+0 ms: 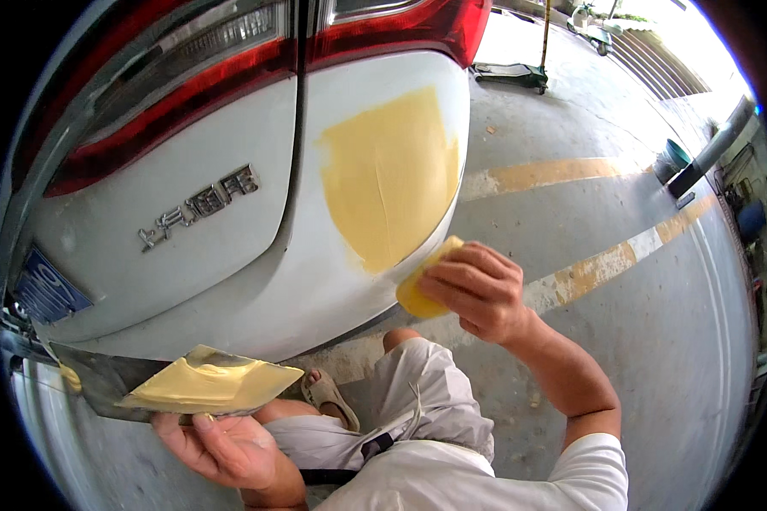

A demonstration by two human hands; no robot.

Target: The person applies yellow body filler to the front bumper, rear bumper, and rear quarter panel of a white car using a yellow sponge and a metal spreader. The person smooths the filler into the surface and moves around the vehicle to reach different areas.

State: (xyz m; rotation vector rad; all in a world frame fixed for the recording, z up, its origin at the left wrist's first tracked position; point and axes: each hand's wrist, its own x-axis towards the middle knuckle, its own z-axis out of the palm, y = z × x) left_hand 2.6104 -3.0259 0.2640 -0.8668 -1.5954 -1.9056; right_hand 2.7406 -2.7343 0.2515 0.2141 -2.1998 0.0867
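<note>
My left hand (226,451) grips the lower edge of a thin dark putty board (106,375), with the thumb near its upper side. A mound of yellow putty (204,383) is spread over the board, and a smear marks its left end. In my right hand (486,289), pinched between fingers and thumb, is a flat yellow putty spreader (418,291). It is just below the lower edge of a broad yellow putty patch (392,175) on the rear corner of a white car (341,277); I cannot tell whether it touches the panel. Faint ridges run down the patch.
Red tail lights (392,38) lie above the patch, and a blue plate (51,285) is at the left. Behind the car stands a floor jack (516,77). Worn yellow-and-white lines (605,266) cross the grey floor. A teal bucket (675,156) stands beside a dark post (712,146).
</note>
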